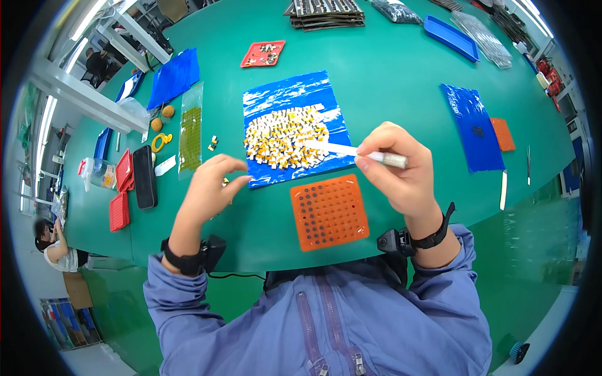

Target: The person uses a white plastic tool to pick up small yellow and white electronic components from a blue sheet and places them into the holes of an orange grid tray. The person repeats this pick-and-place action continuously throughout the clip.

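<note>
Between the thumb and fingers of my right hand (401, 166) is a slim white pen-like stick (342, 148), its thin end over the near right part of a pile of small white, yellow and black parts (285, 138). That pile lies on a shiny blue sheet (295, 88). At the sheet's left edge my left hand (213, 185) is open, thumb and fingers apart, with a few small parts partly hidden behind it. Closer to me sits an orange tray (338, 216) with rows of holes, several of its left ones filled with small dark round pieces.
A red tray (263, 54) of small parts stands farther back. On the left lie a black case (145, 177), red trays (119, 212) and a clear bag with a yellow-green sheet (190, 138). Another blue sheet (471, 128) lies right, beside an orange tray (503, 134) and tweezers (528, 164).
</note>
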`<state>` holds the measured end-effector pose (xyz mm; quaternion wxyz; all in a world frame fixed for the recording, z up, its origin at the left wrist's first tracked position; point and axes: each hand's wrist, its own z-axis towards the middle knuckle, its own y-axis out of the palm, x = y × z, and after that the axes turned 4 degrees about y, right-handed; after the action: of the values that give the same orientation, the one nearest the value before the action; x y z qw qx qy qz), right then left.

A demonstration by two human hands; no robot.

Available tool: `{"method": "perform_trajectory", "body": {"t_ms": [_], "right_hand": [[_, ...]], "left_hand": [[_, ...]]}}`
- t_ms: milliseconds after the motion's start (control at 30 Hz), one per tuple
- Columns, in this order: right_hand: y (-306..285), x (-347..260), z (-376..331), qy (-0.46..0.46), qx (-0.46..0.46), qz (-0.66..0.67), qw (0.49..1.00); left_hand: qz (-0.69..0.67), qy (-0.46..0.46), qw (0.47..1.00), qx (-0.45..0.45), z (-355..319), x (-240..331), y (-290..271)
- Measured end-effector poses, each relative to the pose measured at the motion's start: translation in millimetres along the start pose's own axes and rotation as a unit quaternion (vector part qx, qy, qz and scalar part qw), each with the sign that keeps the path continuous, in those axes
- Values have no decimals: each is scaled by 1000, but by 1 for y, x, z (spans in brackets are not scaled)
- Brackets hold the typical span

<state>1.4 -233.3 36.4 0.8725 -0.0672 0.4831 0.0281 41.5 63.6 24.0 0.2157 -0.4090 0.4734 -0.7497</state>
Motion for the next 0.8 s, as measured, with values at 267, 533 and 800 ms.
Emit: {"method": "perform_trajectory", "body": {"t_ms": [267,533,800], "right_hand": [[-3,4,1,64,38,127,989],[-3,-3,-1,18,20,87,996],[7,-16,-2,-1,-64,-3,998]], "left_hand": [[-110,-94,985,-95,41,15,46],[-163,-126,974,-94,36,17,43],[-134,-97,986,-37,21,18,24]]}}
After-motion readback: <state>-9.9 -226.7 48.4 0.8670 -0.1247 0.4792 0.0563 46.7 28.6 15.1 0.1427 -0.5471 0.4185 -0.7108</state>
